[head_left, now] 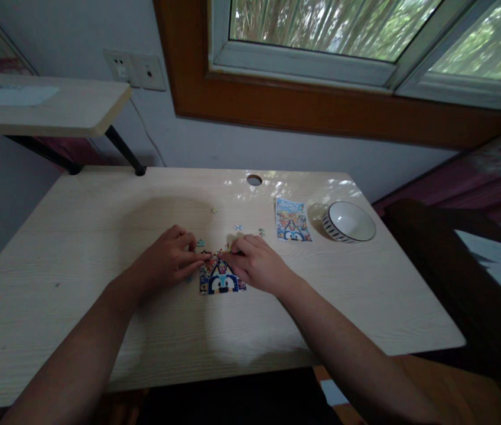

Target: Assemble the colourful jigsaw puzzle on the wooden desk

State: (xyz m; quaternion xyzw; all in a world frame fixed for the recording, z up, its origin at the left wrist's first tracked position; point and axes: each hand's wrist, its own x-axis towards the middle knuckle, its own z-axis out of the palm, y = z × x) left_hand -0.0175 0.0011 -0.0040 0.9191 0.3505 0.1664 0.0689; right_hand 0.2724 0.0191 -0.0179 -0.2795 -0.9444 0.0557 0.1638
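Observation:
A partly assembled jigsaw puzzle lies flat on the table, with a blue cartoon dog's face along its lower part. My left hand rests at its upper left, index finger and thumb stretched out onto the edge and apart from each other. From the right, my right hand reaches over the upper edge with its fingers pinched at a small puzzle piece, mostly hidden beneath them. Around the hands lie loose pieces: a teal one, a blue-white one, a yellowish one and a greenish one.
A picture card with the same dog lies right of the puzzle. Beside it stands a white bowl with dark stripes. The table has a cable hole at the back. A raised shelf stands back left.

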